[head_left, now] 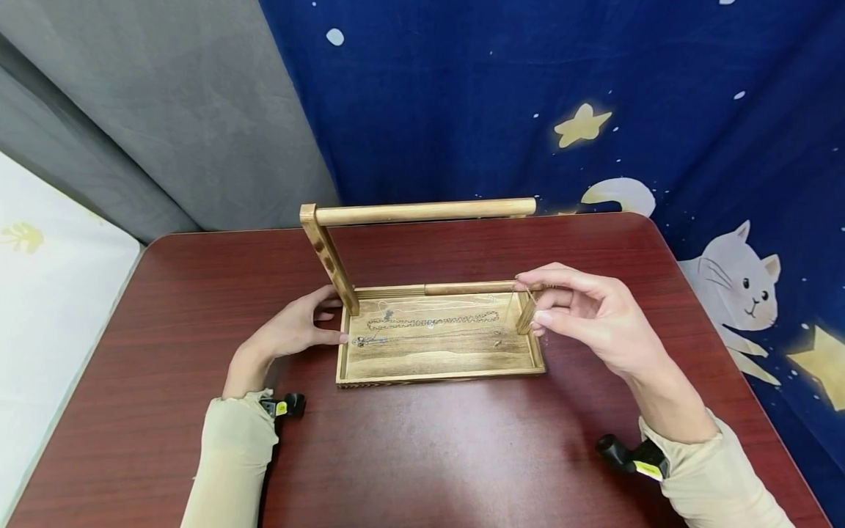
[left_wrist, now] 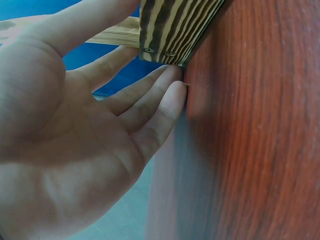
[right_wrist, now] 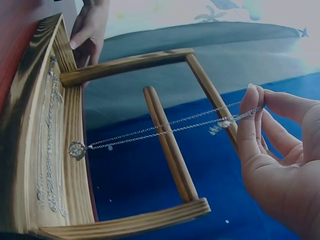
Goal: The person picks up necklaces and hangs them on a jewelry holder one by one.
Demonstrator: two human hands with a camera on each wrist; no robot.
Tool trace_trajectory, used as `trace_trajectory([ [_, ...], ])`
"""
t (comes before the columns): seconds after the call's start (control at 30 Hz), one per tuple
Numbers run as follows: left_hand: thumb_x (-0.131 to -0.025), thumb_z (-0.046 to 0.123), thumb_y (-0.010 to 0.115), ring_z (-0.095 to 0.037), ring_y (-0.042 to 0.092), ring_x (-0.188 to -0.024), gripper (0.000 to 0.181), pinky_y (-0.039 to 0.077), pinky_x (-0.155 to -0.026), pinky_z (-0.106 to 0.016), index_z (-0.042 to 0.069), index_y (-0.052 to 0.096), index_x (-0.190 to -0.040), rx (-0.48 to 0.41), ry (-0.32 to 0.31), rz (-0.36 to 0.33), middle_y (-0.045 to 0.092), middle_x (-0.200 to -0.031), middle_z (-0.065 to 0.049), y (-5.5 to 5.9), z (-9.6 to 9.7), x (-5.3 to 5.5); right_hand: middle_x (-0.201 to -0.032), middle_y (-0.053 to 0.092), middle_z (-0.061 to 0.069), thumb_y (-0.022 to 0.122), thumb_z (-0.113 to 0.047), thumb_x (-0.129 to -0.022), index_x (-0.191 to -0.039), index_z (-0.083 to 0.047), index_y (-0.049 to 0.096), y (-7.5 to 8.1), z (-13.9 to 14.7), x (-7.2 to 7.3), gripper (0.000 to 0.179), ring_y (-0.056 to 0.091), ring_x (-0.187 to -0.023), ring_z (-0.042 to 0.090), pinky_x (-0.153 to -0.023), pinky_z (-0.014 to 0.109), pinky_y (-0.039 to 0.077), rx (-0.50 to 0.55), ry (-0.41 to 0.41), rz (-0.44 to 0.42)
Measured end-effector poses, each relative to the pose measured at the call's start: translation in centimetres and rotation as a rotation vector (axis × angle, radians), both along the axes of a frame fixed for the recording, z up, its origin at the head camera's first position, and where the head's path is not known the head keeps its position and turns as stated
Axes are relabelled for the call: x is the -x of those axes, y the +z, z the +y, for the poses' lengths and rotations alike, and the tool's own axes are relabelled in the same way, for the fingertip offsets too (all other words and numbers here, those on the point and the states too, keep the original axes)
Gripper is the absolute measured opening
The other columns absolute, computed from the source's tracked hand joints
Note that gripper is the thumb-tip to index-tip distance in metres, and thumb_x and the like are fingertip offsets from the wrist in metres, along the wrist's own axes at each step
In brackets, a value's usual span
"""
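My right hand (head_left: 581,312) is raised near the right end of a wooden jewelry stand (head_left: 439,378), pinching a thin silver necklace (right_wrist: 150,133) between thumb and fingertips. In the right wrist view its chain hangs in two strands, with a round clear-stoned pendant (right_wrist: 76,149) at the low end over the tray. A small clustered piece of chain (right_wrist: 220,126) dangles near the fingertips. My left hand (head_left: 297,320) rests against the stand's left end, thumb at the tray's side and fairly straight fingers at the back corner. Several chain necklaces (head_left: 432,320) lie in the tray.
A tall post (head_left: 333,260) at the left carries a long rod (head_left: 425,213); a shorter right post (head_left: 526,315) carries a shorter, lower rod (head_left: 469,288). The stand sits on a reddish-brown table (head_left: 422,447). Behind hangs a blue curtain (head_left: 449,110) with stars.
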State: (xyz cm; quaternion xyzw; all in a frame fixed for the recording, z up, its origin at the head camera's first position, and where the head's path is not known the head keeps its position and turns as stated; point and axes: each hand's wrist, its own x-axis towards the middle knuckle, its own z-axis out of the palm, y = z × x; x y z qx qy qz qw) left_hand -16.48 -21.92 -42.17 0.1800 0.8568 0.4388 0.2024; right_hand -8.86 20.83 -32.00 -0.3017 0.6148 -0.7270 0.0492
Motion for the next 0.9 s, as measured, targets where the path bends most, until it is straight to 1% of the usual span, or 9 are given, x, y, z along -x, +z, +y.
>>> trace_trajectory([
  [0.17,-0.082,0.013,0.084,-0.041,0.050,-0.129,0.082,0.043,-0.107,-0.050,0.000,0.037,-0.148,-0.006,0.003,-0.003,0.049,-0.142,-0.025,0.2,0.0,-0.1,-0.124,0.059,0.027,0.054,0.031,-0.081,-0.128,0.020,0.052,0.3,0.6,-0.1,0.048,0.067,-0.078,0.023,-0.068,0.032,0.060,0.004,-0.031,-0.019],
  [0.3,-0.082,0.013,0.083,-0.040,0.050,-0.129,0.082,0.043,-0.107,-0.049,0.000,0.037,-0.148,-0.007,0.003,-0.002,0.049,-0.142,-0.025,0.3,0.1,-0.1,-0.125,0.059,0.027,0.054,0.031,-0.081,-0.129,0.020,0.051,0.5,1.0,-0.2,0.050,0.066,-0.076,0.023,-0.064,0.032,0.059,0.000,-0.048,-0.022],
  [0.43,-0.082,0.013,0.083,-0.041,0.050,-0.128,0.081,0.043,-0.107,-0.049,-0.001,0.037,-0.148,-0.006,-0.003,0.005,0.050,-0.141,-0.025,0.2,0.0,-0.1,-0.126,0.060,0.026,0.053,0.032,-0.081,-0.130,0.021,0.049,0.7,1.5,-0.2,0.050,0.066,-0.075,0.022,-0.063,0.030,0.058,0.011,-0.058,-0.014],
  [0.53,-0.083,0.013,0.082,-0.041,0.050,-0.128,0.081,0.043,-0.107,-0.050,-0.001,0.036,-0.148,0.000,-0.005,0.009,0.050,-0.141,-0.025,-0.1,0.0,-0.1,-0.127,0.060,0.024,0.051,0.033,-0.081,-0.131,0.022,0.048,0.7,2.0,-0.2,0.051,0.066,-0.077,0.021,-0.064,0.029,0.058,0.029,-0.055,-0.013],
  [0.67,-0.082,0.012,0.083,-0.040,0.050,-0.128,0.082,0.044,-0.107,-0.049,0.000,0.036,-0.149,0.006,0.001,0.009,0.050,-0.141,-0.024,-0.3,-0.1,-0.1,-0.128,0.059,0.025,0.048,0.033,-0.083,-0.132,0.023,0.045,0.7,2.7,-0.3,0.049,0.065,-0.076,0.022,-0.060,0.031,0.057,0.045,-0.051,-0.008],
  [0.77,-0.082,0.012,0.083,-0.040,0.051,-0.128,0.081,0.044,-0.106,-0.050,0.001,0.037,-0.148,0.012,0.000,0.016,0.050,-0.141,-0.023,-0.2,0.0,-0.1,-0.127,0.059,0.026,0.048,0.033,-0.083,-0.132,0.024,0.045,0.8,3.2,-0.4,0.049,0.066,-0.076,0.022,-0.062,0.031,0.058,0.056,-0.067,-0.003],
  [0.83,-0.081,0.012,0.083,-0.039,0.051,-0.128,0.080,0.045,-0.105,-0.049,0.002,0.039,-0.147,0.020,0.003,0.021,0.051,-0.141,-0.022,-0.1,0.1,-0.1,-0.127,0.059,0.027,0.047,0.034,-0.083,-0.132,0.025,0.043,0.7,3.6,-0.3,0.050,0.066,-0.078,0.023,-0.065,0.032,0.059,0.081,-0.060,0.000],
  [0.9,-0.081,0.011,0.083,-0.038,0.052,-0.127,0.078,0.045,-0.105,-0.048,0.003,0.041,-0.146,0.023,-0.003,0.030,0.051,-0.141,-0.021,-0.1,0.2,-0.1,-0.127,0.058,0.028,0.046,0.036,-0.082,-0.132,0.026,0.042,0.6,3.9,-0.2,0.052,0.067,-0.080,0.024,-0.066,0.031,0.058,0.116,-0.040,0.008],
])
